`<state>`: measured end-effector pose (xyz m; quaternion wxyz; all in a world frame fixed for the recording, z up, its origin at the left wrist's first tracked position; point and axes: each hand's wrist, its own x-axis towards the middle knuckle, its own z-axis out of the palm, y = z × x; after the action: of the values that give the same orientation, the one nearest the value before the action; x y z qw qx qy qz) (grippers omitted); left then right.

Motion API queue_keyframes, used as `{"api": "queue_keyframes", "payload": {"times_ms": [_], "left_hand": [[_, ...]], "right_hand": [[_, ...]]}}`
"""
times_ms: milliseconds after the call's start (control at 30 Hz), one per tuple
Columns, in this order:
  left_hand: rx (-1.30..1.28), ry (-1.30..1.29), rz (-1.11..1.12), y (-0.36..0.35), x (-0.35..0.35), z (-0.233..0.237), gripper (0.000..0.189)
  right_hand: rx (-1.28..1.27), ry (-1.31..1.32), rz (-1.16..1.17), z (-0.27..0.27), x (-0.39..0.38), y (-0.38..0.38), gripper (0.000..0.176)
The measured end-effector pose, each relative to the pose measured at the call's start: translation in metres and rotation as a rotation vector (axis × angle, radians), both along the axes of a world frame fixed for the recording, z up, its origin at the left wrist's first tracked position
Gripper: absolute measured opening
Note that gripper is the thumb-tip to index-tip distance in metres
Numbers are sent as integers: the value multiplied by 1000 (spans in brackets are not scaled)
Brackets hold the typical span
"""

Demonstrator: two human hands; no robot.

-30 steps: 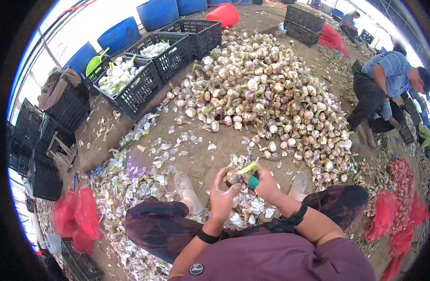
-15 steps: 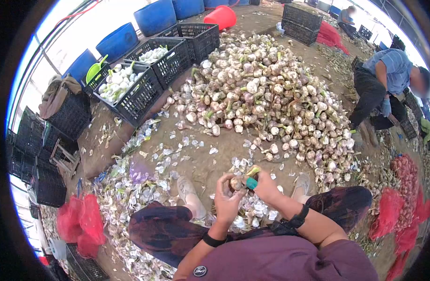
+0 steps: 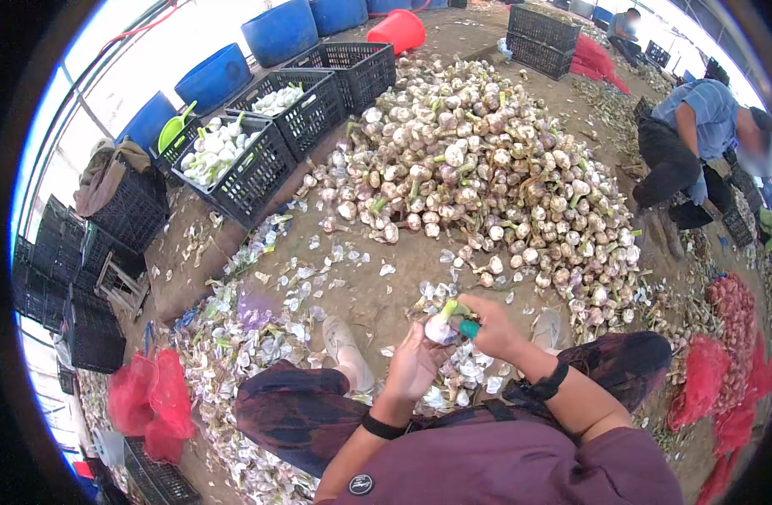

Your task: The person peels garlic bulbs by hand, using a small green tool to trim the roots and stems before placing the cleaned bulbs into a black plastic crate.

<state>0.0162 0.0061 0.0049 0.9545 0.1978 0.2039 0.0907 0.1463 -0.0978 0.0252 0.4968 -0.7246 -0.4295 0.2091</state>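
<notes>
A garlic bulb point(image 3: 440, 329), white and smooth with a green stem, is held between my two hands above the litter of skins. My left hand point(image 3: 414, 364) cups it from the left and below, fingers curled against it. From the right, my right hand point(image 3: 495, 328) closes on the bulb's stem side, with a small green piece point(image 3: 469, 328) showing at the thumb. Beyond my hands rises a large heap of unpeeled garlic point(image 3: 487, 160). Loose garlic skins point(image 3: 259, 337) lie around my feet.
Black crates point(image 3: 251, 181) of peeled white garlic stand at the upper left, near blue tubs point(image 3: 213, 76) and a red bucket point(image 3: 398, 32). Red mesh bags point(image 3: 150, 396) lie at left and right. A person point(image 3: 697, 143) bends down at the right, another sits farther back.
The bulb has gone from brownish and dirty to white, its green stem now upright. My left hand has opened slightly around it and lowered; my right hand has moved a little right.
</notes>
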Motion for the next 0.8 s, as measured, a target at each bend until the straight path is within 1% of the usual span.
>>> {"api": "queue_keyframes", "payload": {"times_ms": [33, 67, 133, 167, 233, 267, 333, 367, 400, 433, 500, 533, 633, 667, 733, 767, 800], "left_hand": [[-33, -11, -28, 1, 1, -4, 36], [21, 31, 3, 0, 1, -9, 36], [131, 118, 65, -5, -2, -17, 38], [145, 111, 70, -5, -3, -19, 39], [171, 95, 79, -6, -5, -21, 40], [128, -7, 67, -6, -6, -21, 41], [43, -213, 46, -4, -8, -21, 44], [14, -214, 31, -3, -7, -17, 43], [-14, -214, 16, -2, -7, -10, 43], [-43, -214, 2, -2, -7, -5, 42], [-67, -184, 47, -4, -9, -2, 41], [-80, -169, 69, -5, -10, -1, 41], [-56, -217, 73, -3, -17, 0, 38], [-99, -202, 92, -3, -18, -3, 33], [-183, -174, 133, 1, -17, -16, 27], [-182, -155, 144, 4, -17, -21, 27], [-184, -133, 152, 6, -17, -26, 27]], "right_hand": [[4, 9, -4, -3, -1, 1, 27], [8, 19, -8, -3, -3, 2, 27], [14, -86, -25, 2, -10, 1, 25], [15, -135, -35, 3, -13, 1, 24], [133, -67, -11, 0, -12, 3, 22], [192, -36, 2, 0, -11, 3, 21], [243, 373, -22, 2, -8, 2, 17], [267, 579, -32, 3, -7, 2, 16], [300, 701, -101, 5, -10, 6, 11], [307, 847, -162, 8, -10, 7, 10], [316, 1141, -290, 16, -7, 6, 8], [334, 1218, -384, 10, -1, 4, 9], [486, 1192, -603, -11, 38, -3, 9], [368, 863, -532, -12, 43, -5, 19], [64, 250, -164, -16, 25, -10, 29], [-89, -55, 19, -15, 13, -14, 35], [-192, -138, 330, -25, 12, -19, 45]]}}
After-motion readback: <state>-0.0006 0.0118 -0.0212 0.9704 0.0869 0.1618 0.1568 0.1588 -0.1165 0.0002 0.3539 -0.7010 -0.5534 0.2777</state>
